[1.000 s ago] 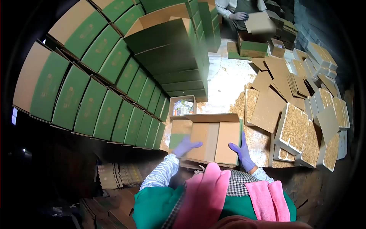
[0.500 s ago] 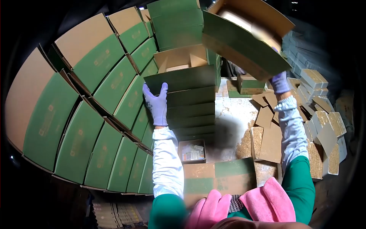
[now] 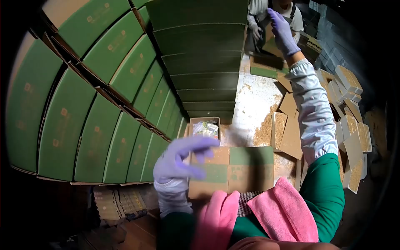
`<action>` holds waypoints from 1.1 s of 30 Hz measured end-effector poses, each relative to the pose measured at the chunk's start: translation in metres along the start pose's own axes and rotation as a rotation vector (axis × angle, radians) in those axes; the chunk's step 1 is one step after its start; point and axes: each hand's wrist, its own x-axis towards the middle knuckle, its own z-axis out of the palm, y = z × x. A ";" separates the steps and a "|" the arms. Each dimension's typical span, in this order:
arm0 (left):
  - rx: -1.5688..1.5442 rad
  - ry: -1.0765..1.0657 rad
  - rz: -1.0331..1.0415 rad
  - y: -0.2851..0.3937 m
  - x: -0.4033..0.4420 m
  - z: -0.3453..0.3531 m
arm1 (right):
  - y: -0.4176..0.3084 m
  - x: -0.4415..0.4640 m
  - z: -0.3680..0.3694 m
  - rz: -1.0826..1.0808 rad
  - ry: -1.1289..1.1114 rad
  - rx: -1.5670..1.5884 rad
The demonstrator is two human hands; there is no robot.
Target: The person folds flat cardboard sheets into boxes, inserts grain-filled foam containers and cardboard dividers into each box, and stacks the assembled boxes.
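Observation:
My left hand (image 3: 179, 160), in a purple glove and slightly blurred, hangs over the left side of a closed brown-and-green carton (image 3: 250, 187) in front of me. Its fingers are curled but apart, with nothing between them. My right hand (image 3: 284, 35), also gloved, reaches up and forward with its fingers stretched out and holds nothing. Left of it rises a stack of green cartons (image 3: 208, 62), its top cut off by the view's edge. A small open box (image 3: 219, 128) with printed packets inside stands at the foot of this stack.
Green cartons (image 3: 68, 121) form a tall wall on the left. A co-worker (image 3: 296, 18) is at the back, behind my right hand. Cardboard pieces (image 3: 291, 131) and granule-filled blocks (image 3: 348, 83) lie on the right. Loose granules (image 3: 264, 131) cover part of the white surface.
My right hand has let go of the open green-and-brown carton it held up. My left hand has left the stack and come down toward me. The co-worker now shows.

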 end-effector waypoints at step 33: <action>-0.599 -0.460 0.403 -0.030 -0.109 0.109 | 0.101 -0.636 -0.145 0.602 -0.399 -0.734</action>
